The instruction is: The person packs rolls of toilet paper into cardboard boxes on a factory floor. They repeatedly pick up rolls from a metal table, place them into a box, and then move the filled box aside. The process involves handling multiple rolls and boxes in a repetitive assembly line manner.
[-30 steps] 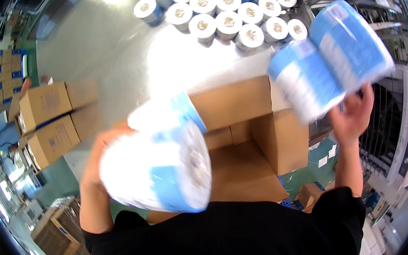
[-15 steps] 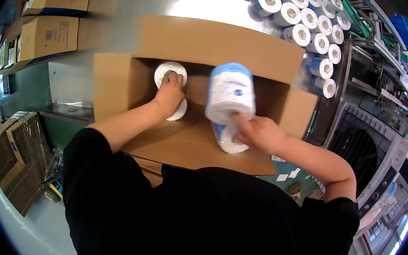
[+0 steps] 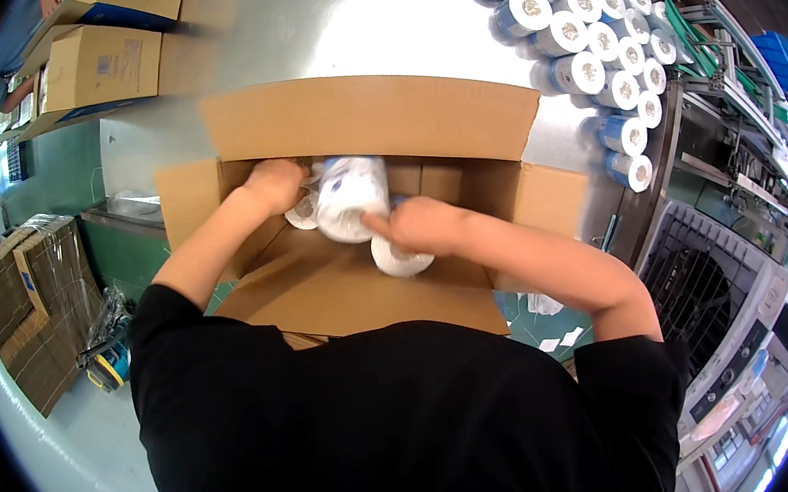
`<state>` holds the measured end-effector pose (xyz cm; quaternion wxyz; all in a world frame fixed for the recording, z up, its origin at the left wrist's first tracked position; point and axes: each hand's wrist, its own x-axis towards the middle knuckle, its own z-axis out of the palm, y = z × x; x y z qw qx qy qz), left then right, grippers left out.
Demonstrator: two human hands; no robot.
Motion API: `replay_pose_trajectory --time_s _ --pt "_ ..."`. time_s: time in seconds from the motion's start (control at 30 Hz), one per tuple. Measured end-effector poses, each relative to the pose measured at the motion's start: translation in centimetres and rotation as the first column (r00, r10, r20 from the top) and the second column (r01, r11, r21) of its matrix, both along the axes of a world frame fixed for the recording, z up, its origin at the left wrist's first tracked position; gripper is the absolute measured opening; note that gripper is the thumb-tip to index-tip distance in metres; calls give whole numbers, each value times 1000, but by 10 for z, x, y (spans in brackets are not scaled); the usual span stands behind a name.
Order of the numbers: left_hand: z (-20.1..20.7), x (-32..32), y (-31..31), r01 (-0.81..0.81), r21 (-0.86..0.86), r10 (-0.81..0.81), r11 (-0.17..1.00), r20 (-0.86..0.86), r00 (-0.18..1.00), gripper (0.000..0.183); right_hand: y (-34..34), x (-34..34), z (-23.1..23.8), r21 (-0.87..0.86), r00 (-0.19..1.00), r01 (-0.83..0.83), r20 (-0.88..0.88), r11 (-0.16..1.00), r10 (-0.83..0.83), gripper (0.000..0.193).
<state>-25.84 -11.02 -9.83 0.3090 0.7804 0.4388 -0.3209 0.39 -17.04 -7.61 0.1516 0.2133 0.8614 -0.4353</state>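
Left hand (image 3: 277,186): in the box's left end, at a roll (image 3: 302,213); fingers hidden, grip unclear.
Right hand (image 3: 426,226): fingers curled, apparently gripping the upper roll (image 3: 352,196), above the lower roll (image 3: 402,259).
Open box (image 3: 371,119): all three within its mouth.
Packing step: seemingly placing rolls.
Next move: calls for settling the upper roll, then freeing fingers.

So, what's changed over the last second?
The left hand and right hand came down into the carton with blue-and-white rolls; the right hand's two rolls then moved leftward. Whether the left hand still grips is unclear. The carton stays open; other rolls remain on the table.
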Motion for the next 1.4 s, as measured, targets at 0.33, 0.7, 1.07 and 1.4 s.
replay_pose_trajectory --time_s 0.33,0.7,1.07,1.4 --pt "33 -36 31 -926 -198 809 320 567 158 55 -5 -36 -82 -66 750 660 102 748 -653 70" --pt "46 38 69 -853 283 375 439 805 460 49 -26 -13 -125 -223 691 691 484 687 -537 97" --pt "-67 321 285 -36 505 -187 862 383 905 61 128 277 -26 305 -91 930 -344 -203 -934 45" --pt "-125 429 304 239 504 -257 830 -35 966 64 171 371 -132 566 245 707 367 424 -898 68"
